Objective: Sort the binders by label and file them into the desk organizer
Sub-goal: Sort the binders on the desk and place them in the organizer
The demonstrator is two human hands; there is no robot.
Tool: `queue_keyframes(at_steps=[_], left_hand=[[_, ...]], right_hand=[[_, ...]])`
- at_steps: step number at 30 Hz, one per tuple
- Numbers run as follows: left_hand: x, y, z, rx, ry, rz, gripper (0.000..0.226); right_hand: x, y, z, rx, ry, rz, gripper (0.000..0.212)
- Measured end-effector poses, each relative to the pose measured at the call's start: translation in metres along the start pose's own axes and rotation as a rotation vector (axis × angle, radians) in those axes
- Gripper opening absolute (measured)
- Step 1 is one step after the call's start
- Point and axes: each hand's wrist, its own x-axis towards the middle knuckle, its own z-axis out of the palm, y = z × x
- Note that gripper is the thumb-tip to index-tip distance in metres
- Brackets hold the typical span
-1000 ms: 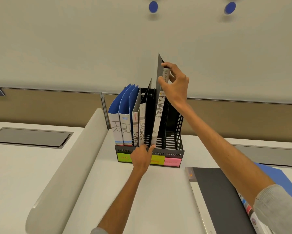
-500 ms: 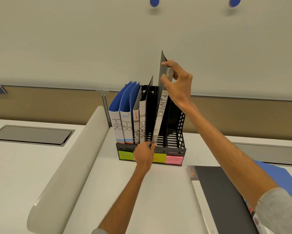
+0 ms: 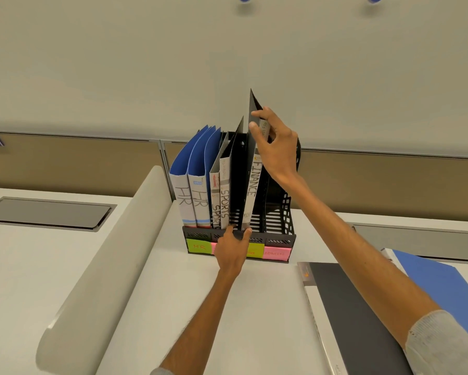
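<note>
A black mesh desk organizer (image 3: 278, 226) stands on the white desk, with coloured slot labels along its front. Two blue HR binders (image 3: 192, 185) fill its left slot and two SPORTS binders (image 3: 223, 196) stand beside them. My right hand (image 3: 277, 147) grips the top of a black FINANCE binder (image 3: 251, 185), which stands nearly upright with its foot in the third slot. My left hand (image 3: 231, 250) pinches the bottom corner of that binder at the organizer's front rail, covering part of the labels.
A dark binder (image 3: 354, 315) and a blue binder (image 3: 438, 282) lie flat at the right. A curved grey divider (image 3: 105, 266) runs along the left of the organizer. A partition wall stands behind. The organizer's rightmost slot, labelled in pink (image 3: 277, 253), holds nothing.
The FINANCE binder has sunk a little lower into its slot, with my right hand following it down. My left hand stays at the binder's bottom corner.
</note>
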Motion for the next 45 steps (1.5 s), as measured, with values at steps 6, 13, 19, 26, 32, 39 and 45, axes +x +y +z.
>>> queue_keyframes(at_steps=[6, 13, 19, 26, 32, 39, 45], left_hand=[[-0.007, -0.005, -0.003, -0.064, -0.027, -0.036, 0.082], [-0.030, -0.018, -0.008, -0.145, -0.062, 0.055, 0.081], [-0.048, -0.009, -0.018, -0.134, -0.054, 0.084, 0.070], [-0.076, -0.005, -0.033, -0.097, -0.028, 0.079, 0.043], [-0.112, 0.006, -0.026, -0.063, -0.050, 0.100, 0.028], [-0.162, 0.022, 0.003, -0.003, -0.188, 0.039, 0.035], [-0.207, 0.034, 0.037, 0.183, -0.303, -0.040, 0.057]], right_hand=[[-0.059, 0.013, 0.021, -0.009, -0.341, 0.179, 0.041], [-0.059, 0.018, 0.015, -0.022, -0.486, 0.205, 0.050], [-0.072, 0.019, -0.004, 0.014, -0.468, 0.233, 0.068], [-0.111, 0.021, -0.045, -0.063, -0.456, 0.434, 0.055], [-0.164, 0.028, -0.094, -0.173, -0.443, 0.576, 0.042], [-0.241, 0.045, -0.158, -0.261, -0.489, 0.767, 0.041], [-0.298, 0.052, -0.207, -0.301, -0.507, 0.941, 0.056]])
